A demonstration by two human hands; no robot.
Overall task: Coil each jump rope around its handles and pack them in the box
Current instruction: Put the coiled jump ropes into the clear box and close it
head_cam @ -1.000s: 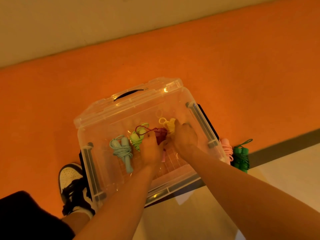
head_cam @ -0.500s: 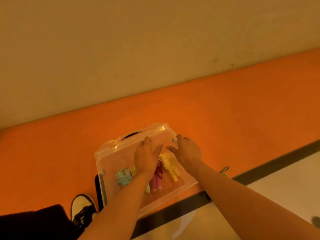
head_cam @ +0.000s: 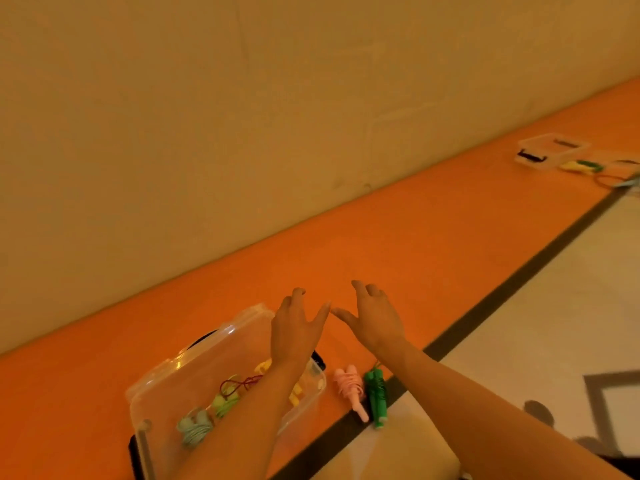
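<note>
Two broad surfaces fill most of the view: a matte beige wall [head_cam: 242, 116] and a smooth orange floor strip [head_cam: 450, 237], edged by a dark border line [head_cam: 502, 292] against pale glossy flooring [head_cam: 554, 323]. At the lower left sits the clear, hard plastic box [head_cam: 180, 386] with rounded corners, its transparent lid [head_cam: 214, 336] propped open at the far side. Beyond the box's far rim the left hand [head_cam: 294, 329] and right hand [head_cam: 375, 322] are raised side by side, fingers [head_cam: 298, 293] spread wide and holding nothing, thumbs nearly meeting. Inside the box lie coiled jump ropes: a blue-grey bundle [head_cam: 194, 427], a light green one [head_cam: 225, 400], a thin maroon cord [head_cam: 244, 382] and a yellow one [head_cam: 262, 367], the last three partly hidden by the left forearm. Just right of the box, on the orange strip, a pink coiled rope [head_cam: 348, 384] and a dark green coiled rope [head_cam: 375, 393] lie side by side. Half a second ago both hands rested at the box's far rim; now they are lifted off it, and the view has swung upward. Far off, a second clear box [head_cam: 550, 150] stands on the strip.
</note>
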